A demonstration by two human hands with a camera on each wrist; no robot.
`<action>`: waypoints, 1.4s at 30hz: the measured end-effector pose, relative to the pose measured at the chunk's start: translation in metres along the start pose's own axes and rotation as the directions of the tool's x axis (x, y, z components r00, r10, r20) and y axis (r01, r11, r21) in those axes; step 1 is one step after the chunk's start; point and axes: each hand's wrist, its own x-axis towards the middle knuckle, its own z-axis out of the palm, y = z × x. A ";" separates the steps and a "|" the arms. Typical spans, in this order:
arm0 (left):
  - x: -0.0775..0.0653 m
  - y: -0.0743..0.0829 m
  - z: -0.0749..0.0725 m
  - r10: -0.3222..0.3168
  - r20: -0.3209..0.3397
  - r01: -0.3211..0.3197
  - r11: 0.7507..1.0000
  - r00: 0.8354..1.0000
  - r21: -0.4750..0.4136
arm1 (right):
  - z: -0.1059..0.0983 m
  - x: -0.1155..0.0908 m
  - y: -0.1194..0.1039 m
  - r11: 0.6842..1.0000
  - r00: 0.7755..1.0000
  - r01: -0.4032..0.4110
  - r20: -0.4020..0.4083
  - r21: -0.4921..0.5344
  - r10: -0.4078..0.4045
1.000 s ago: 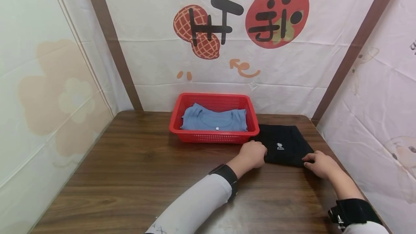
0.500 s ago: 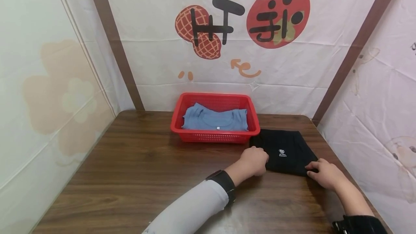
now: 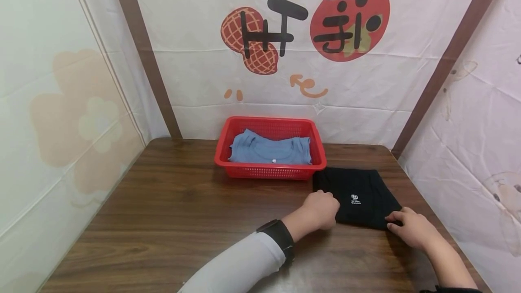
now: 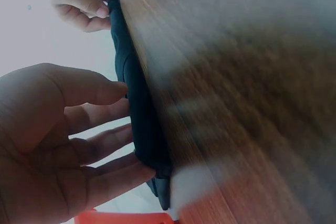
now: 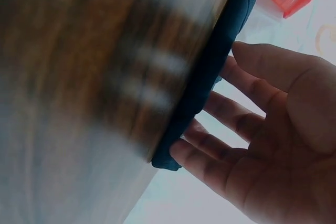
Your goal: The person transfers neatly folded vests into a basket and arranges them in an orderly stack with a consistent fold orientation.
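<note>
Black cloth (image 3: pixel 368 193): ctr-right of frame, just slid down-frame; prob. a repositioning drag, fold intact.
L hand (image 3: pixel 321 209): grip relaxed, fingertips on cloth's lower-L edge.
R hand (image 3: pixel 413 227): same, lower-R corner.
Red basket (image 3: pixel 268 166): unmoved, mid-frame.

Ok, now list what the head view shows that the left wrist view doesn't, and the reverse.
Only the head view: the blue garment inside the red basket, the white print on the black cloth, and the peanut picture.

Only the left wrist view: the palm side of the left hand, and a close side-on look at the cloth's edge.

Both: the left hand and the right hand at the black cloth, the wooden table, and the basket, of which the wrist view catches only part.
</note>
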 end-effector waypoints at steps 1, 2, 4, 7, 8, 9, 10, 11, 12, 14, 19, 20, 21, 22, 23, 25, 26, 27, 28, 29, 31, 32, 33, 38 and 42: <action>-0.001 0.000 0.000 0.005 0.000 -0.005 1.000 1.000 0.002 | 0.000 -0.001 0.000 1.000 1.000 0.002 -0.001 -0.001 -0.002; -0.002 0.001 0.000 0.009 -0.001 -0.009 1.000 1.000 0.003 | 0.000 -0.003 -0.001 1.000 1.000 0.003 0.000 -0.001 -0.003; -0.004 0.001 0.000 0.019 0.000 -0.019 1.000 1.000 -0.001 | 0.001 -0.006 -0.002 1.000 1.000 0.002 0.001 -0.001 -0.002; -0.005 0.002 0.000 0.035 0.005 -0.035 0.999 0.999 -0.006 | 0.003 -0.009 -0.002 1.000 1.000 0.002 0.010 -0.002 -0.002; -0.006 0.002 0.000 0.038 0.009 -0.038 0.999 0.999 -0.010 | 0.003 -0.010 -0.002 1.000 1.000 0.000 0.011 -0.004 0.000; -0.007 0.002 0.000 0.040 0.012 -0.040 0.999 0.999 -0.011 | 0.004 -0.012 -0.002 1.000 1.000 -0.002 0.011 -0.006 0.002; -0.007 0.002 0.000 0.042 0.016 -0.042 0.999 0.999 -0.011 | 0.004 -0.012 -0.003 1.000 1.000 -0.005 0.012 -0.007 0.005; -0.008 0.003 0.000 0.042 0.018 -0.042 0.999 0.999 -0.011 | 0.004 -0.013 -0.003 1.000 1.000 -0.004 0.014 -0.008 0.005; -0.009 0.003 0.000 0.041 0.019 -0.041 0.999 0.999 -0.007 | 0.004 -0.014 -0.004 1.000 1.000 -0.005 0.016 -0.008 0.006; -0.011 0.005 -0.001 0.040 0.012 -0.040 0.999 0.999 0.002 | 0.004 -0.016 -0.005 1.000 1.000 -0.004 0.018 -0.008 0.004; -0.016 0.007 -0.002 0.046 0.009 -0.046 0.999 0.999 -0.004 | 0.004 -0.020 -0.005 1.000 1.000 0.000 0.017 -0.004 0.000; -0.017 0.008 -0.002 0.048 0.014 -0.047 0.999 0.999 -0.012 | 0.004 -0.020 -0.005 1.000 1.000 -0.001 0.016 -0.003 0.001; -0.017 0.008 -0.002 0.047 0.016 -0.047 0.999 0.999 -0.013 | 0.005 -0.021 -0.005 1.000 1.000 -0.001 0.014 -0.003 0.001; -0.018 0.009 -0.002 0.047 0.017 -0.047 0.999 0.999 -0.011 | 0.005 -0.022 -0.005 1.000 1.000 0.000 0.012 -0.003 0.000; -0.019 0.009 -0.003 0.048 0.017 -0.048 0.999 0.999 -0.012 | 0.006 -0.023 -0.005 1.000 1.000 0.002 0.010 -0.004 -0.002; -0.021 0.011 -0.003 0.050 0.014 -0.049 0.999 0.999 -0.005 | 0.006 -0.025 -0.005 1.000 1.000 0.004 0.009 -0.006 -0.004; -0.022 0.012 -0.002 0.050 0.008 -0.050 0.999 0.999 0.002 | 0.006 -0.026 -0.006 1.000 1.000 0.004 0.010 -0.008 -0.004; -0.023 0.012 -0.002 0.050 0.003 -0.050 0.999 0.999 0.009 | 0.006 -0.026 -0.006 1.000 1.000 0.003 0.012 -0.010 -0.003; -0.024 0.013 -0.002 0.051 -0.002 -0.051 0.999 0.999 0.015 | 0.006 -0.027 -0.006 1.000 1.000 0.003 0.016 -0.010 -0.003; -0.024 0.014 -0.001 0.052 -0.007 -0.052 0.998 0.999 0.024 | 0.007 -0.028 -0.007 1.000 1.000 0.003 0.020 -0.009 -0.003; -0.025 0.015 -0.001 0.051 -0.014 -0.051 0.998 0.999 0.034 | 0.007 -0.029 -0.008 1.000 1.000 0.002 0.022 -0.008 -0.002; -0.026 0.015 0.000 0.052 -0.016 -0.051 0.998 0.999 0.038 | 0.006 -0.029 -0.008 1.000 1.000 0.001 0.020 -0.007 -0.001; -0.026 0.015 0.000 0.052 -0.016 -0.051 0.998 0.999 0.036 | 0.007 -0.030 -0.009 1.000 1.000 0.001 0.019 -0.005 -0.001; -0.028 0.014 0.001 0.061 -0.016 -0.061 0.998 0.998 0.016 | 0.007 -0.032 -0.012 1.000 1.000 0.003 0.007 -0.003 -0.003; -0.029 0.014 0.002 0.063 -0.017 -0.063 0.998 0.998 0.011 | 0.006 -0.034 -0.014 1.000 1.000 -0.001 0.014 -0.001 0.001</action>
